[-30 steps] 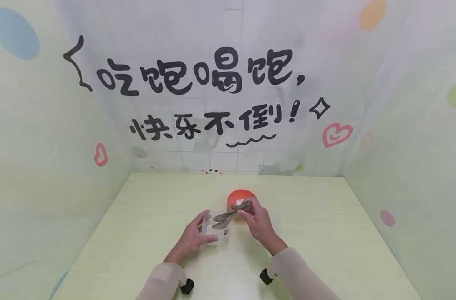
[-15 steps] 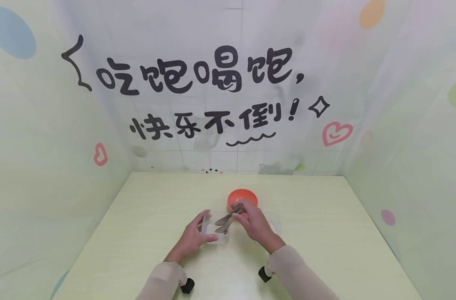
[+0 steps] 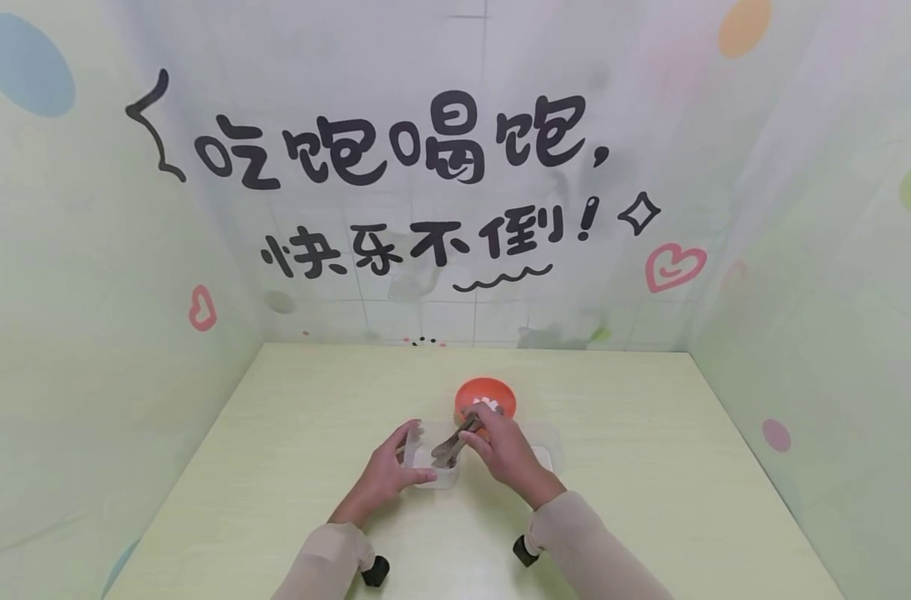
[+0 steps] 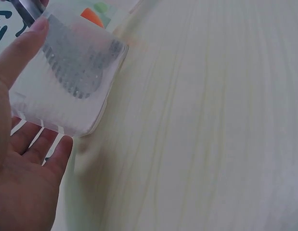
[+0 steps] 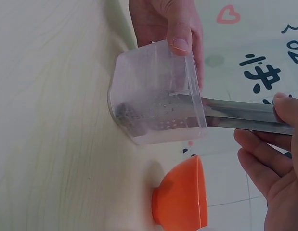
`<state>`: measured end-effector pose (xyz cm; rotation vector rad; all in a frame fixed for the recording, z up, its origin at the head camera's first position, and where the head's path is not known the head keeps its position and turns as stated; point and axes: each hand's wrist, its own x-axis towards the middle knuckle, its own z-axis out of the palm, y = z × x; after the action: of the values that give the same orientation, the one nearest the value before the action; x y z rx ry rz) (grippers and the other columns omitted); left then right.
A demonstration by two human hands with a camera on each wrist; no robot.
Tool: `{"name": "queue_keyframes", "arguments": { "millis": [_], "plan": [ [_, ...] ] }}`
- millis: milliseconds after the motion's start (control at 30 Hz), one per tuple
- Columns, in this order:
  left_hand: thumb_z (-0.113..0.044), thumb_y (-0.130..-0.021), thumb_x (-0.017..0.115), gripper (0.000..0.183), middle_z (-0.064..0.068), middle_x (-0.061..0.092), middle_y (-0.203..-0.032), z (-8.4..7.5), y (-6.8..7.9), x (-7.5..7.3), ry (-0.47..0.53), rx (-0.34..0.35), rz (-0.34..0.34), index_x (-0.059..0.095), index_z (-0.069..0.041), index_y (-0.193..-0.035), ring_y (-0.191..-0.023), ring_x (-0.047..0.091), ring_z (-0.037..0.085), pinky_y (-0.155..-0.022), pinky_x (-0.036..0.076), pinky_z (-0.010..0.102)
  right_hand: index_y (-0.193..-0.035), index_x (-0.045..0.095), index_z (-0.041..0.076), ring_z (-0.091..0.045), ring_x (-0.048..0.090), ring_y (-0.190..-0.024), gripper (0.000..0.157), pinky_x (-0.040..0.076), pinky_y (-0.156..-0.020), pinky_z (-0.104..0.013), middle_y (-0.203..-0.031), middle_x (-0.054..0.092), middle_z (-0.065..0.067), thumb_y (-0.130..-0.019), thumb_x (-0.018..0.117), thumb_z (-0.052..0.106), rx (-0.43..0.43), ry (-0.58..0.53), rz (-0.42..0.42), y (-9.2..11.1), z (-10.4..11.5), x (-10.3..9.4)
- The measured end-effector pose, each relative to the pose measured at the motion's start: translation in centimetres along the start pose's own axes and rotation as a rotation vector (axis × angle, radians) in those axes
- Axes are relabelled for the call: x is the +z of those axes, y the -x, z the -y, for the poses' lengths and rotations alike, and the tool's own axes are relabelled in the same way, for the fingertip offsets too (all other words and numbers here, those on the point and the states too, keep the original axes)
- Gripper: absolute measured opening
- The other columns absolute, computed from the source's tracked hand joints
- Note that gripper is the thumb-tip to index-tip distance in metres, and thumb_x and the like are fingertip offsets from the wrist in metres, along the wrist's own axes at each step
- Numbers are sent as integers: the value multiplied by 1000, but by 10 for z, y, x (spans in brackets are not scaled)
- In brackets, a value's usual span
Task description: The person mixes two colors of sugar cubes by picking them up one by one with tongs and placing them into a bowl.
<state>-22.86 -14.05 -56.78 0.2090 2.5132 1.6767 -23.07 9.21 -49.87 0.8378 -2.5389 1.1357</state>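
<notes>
My left hand (image 3: pixel 387 475) grips a translucent plastic container (image 3: pixel 443 481), thumb on the near wall and fingers round the far side. My right hand (image 3: pixel 509 454) holds metal tongs (image 5: pixel 242 108) by their upper arms, and the perforated tips reach down inside the container. In the right wrist view, a small dark lump (image 5: pixel 129 118) shows through the wall at the container's bottom, right at the tong tips. The tips also show blurred through the wall in the left wrist view. Just beyond my right hand stands an orange bowl (image 3: pixel 485 387) with white pieces (image 3: pixel 487 403) inside.
A second translucent container (image 3: pixel 547 457), with something white in it, stands partly hidden behind my right hand. The pale wooden table (image 3: pixel 297 417) meets a printed curtain (image 3: pixel 395 325) at its back edge and both sides.
My right hand has brought the tongs down into the container, and their spread tips have drawn closer together. More of the bowl's white pieces now shows. My left hand has stayed in place.
</notes>
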Motion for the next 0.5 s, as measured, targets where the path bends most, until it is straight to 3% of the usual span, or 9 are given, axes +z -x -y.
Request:
{"name": "queue_keyframes", "arguments": {
  "millis": [267,500],
  "plan": [
    [-23,-72,88,95,19,38,-149,-1,0,0,-7,-5,-3,36,-15,-150,-130,43,43,-103,42,51,-113,55,13,-14,63,-88,26,56,-77,-35,-95,69,0,-91,68,17,45,10,3,-1,3,0],
    [-24,-72,88,96,19,38,-150,0,0,0,1,-6,2,35,-15,-150,-130,43,42,-103,43,50,-113,56,8,-17,67,-90,24,58,-79,-33,-104,67,-4,-92,67,13,16,-56,-56,0,-1,0]
  ]
}}
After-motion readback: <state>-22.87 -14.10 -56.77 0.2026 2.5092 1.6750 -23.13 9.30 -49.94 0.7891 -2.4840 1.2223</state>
